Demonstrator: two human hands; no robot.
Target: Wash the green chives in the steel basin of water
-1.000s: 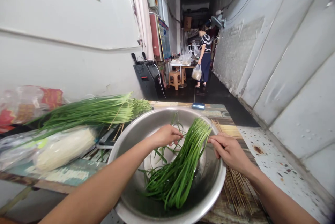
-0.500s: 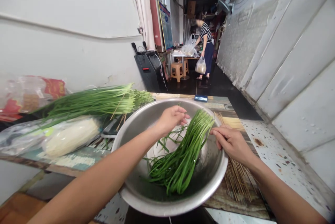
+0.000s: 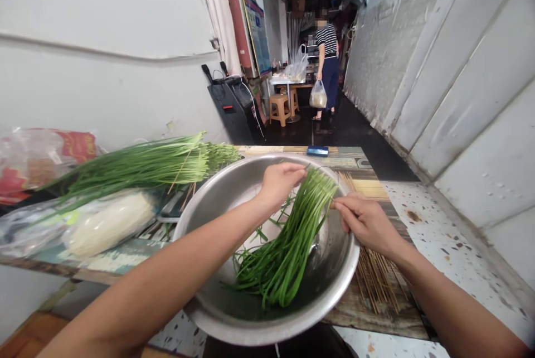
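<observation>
A bunch of long green chives [image 3: 288, 235] hangs into a wide steel basin [image 3: 349, 274], its pale stem ends lined up at the top. My right hand [image 3: 365, 221] pinches at the right edge of those stem ends and holds the bunch up; a thin skewer through it may be hidden. Beside the upper left edge of the stems, my left hand [image 3: 282, 182] is closed, thumb and fingertips together. What lies in that pinch is too small to make out. Loose chive pieces [image 3: 261, 234] lie on the basin floor behind the bunch.
Bamboo skewers [image 3: 378, 282] lie right of the basin. More chives [image 3: 142, 165] are piled left, behind a pale bagged bundle [image 3: 111, 224]. A blue box [image 3: 317, 151] sits beyond the rim. Farther back, a person [image 3: 328, 62] carries a plastic bag near a table.
My left hand has moved right to the stem ends, its fingers closing from a looser pose. The right hand keeps its pinch. The person behind now stands straighter, away from the table.
</observation>
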